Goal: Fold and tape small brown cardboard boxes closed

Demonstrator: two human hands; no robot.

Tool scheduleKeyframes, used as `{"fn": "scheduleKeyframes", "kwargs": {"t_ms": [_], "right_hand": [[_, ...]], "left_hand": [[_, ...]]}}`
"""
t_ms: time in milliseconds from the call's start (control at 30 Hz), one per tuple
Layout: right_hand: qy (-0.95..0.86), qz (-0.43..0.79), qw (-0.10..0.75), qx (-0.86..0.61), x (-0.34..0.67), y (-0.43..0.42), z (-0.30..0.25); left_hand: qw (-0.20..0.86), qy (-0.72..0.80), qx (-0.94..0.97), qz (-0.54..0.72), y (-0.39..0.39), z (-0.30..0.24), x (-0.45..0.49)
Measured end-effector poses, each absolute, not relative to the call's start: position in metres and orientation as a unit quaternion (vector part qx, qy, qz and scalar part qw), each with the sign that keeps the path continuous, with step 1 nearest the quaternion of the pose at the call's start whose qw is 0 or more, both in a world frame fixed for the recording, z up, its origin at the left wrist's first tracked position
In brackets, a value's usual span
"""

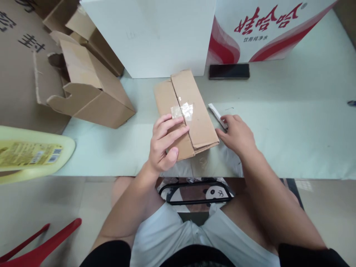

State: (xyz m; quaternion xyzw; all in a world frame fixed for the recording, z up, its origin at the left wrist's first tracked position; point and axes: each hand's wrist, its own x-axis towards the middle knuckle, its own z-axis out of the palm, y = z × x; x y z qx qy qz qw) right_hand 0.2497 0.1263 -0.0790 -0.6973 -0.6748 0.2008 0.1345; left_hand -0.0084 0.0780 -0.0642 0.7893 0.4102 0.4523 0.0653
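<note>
A small closed cardboard box (196, 107), with clear tape (187, 110) across its middle seam, lies at an angle on the table. My left hand (166, 142) rests on the box's near left part, its fingers stretched over the flap close to the tape. Just right of the box, my right hand (237, 135) has its thumb and fingers closed around the near end of a slim white stick-like object (216, 113). That object lies low along the tabletop, and my fingers hide its near end, so its exact kind cannot be told.
Behind the box stand a large white box (155, 37) and a red-and-white carton (261, 33). A black phone (229, 71) lies before the carton. Open cardboard boxes (94, 89) and a yellow bottle (36, 154) are at left. The pale green table's (292, 144) front edge runs above my lap.
</note>
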Motion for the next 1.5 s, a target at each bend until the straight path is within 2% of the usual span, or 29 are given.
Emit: {"fn": "scheduleKeyframes", "kwargs": {"t_ms": [100,167,233,333,433,533,667,767,867,967,1133,1500], "right_hand": [[-0.673,0.193,0.081,-0.709,0.252,0.129,-0.079],[-0.657,0.217,0.086,-0.717,0.253,0.131,-0.076],[-0.618,0.301,0.124,-0.715,0.254,0.132,-0.072],[-0.514,0.486,0.269,-0.653,0.254,0.134,-0.068],[-0.416,0.567,0.450,-0.550,0.254,0.136,-0.065],[-0.396,0.542,0.563,-0.482,0.255,0.136,-0.058],[-0.472,0.410,0.633,-0.457,0.255,0.125,-0.037],[-0.537,0.315,0.639,-0.452,0.248,0.102,-0.015],[-0.575,0.313,0.624,-0.426,0.236,0.080,0.002],[-0.623,0.304,0.569,-0.442,0.223,0.071,0.007],[-0.714,0.176,0.508,-0.449,0.213,0.079,0.002],[-0.736,0.134,0.479,-0.459,0.209,0.076,-0.001]], "left_hand": [[0.074,0.420,0.786,0.448,0.077,-0.064,-0.009],[0.078,0.422,0.785,0.447,0.077,-0.063,-0.009],[0.081,0.427,0.783,0.446,0.077,-0.063,-0.009],[0.080,0.425,0.785,0.445,0.077,-0.063,-0.008],[0.080,0.410,0.796,0.438,0.078,-0.063,-0.007],[0.075,0.401,0.803,0.434,0.077,-0.060,-0.004],[0.077,0.392,0.814,0.421,0.068,-0.052,0.008],[0.079,0.403,0.818,0.403,0.058,-0.049,0.021],[0.078,0.399,0.820,0.403,0.053,-0.049,0.030],[0.074,0.387,0.823,0.409,0.054,-0.052,0.033],[0.068,0.381,0.809,0.442,0.057,-0.060,0.033],[0.065,0.365,0.802,0.469,0.059,-0.061,0.038]]}}
